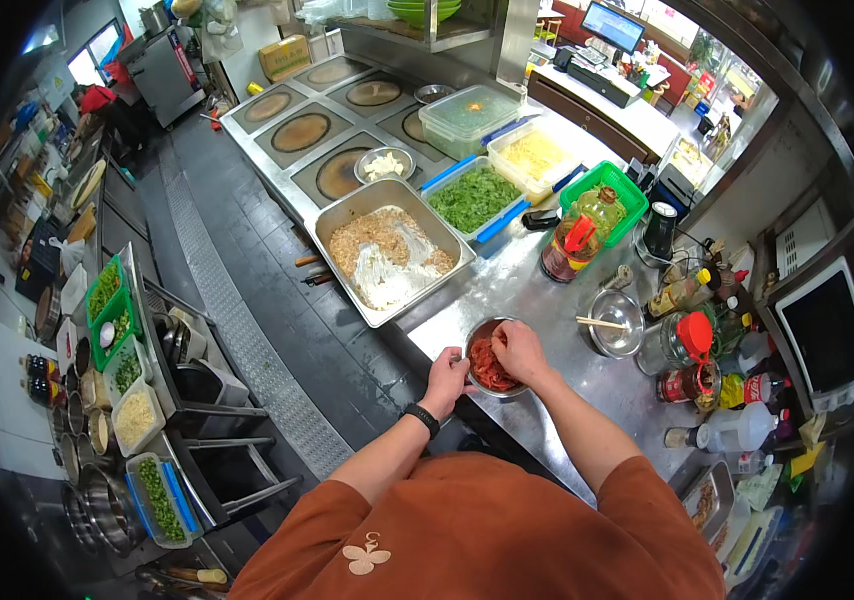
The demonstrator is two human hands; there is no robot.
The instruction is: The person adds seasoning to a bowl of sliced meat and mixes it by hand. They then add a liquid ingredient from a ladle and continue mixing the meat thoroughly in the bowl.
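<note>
A round metal bowl [505, 393] of red sliced meat [488, 366] stands near the edge of the steel counter. My left hand [448, 379] grips its left rim. My right hand [518, 349] reaches into the bowl, its fingertips down in the meat; whether they pinch a piece is hidden. Beyond the bowl sits a deep steel pan [378, 319] with a crumbly brown mix and white paste. To the right, a pair of wooden chopsticks [601, 323] rests across an empty-looking metal bowl [625, 341].
Tubs of chopped greens [474, 196] and yellow shreds [534, 156] line the counter's back, beside a large oil bottle [580, 232]. Jars and bottles, one a red-lidded jar [671, 345], crowd the right. Round burners [301, 132] lie beyond the pan. Another person [108, 109] bends far left.
</note>
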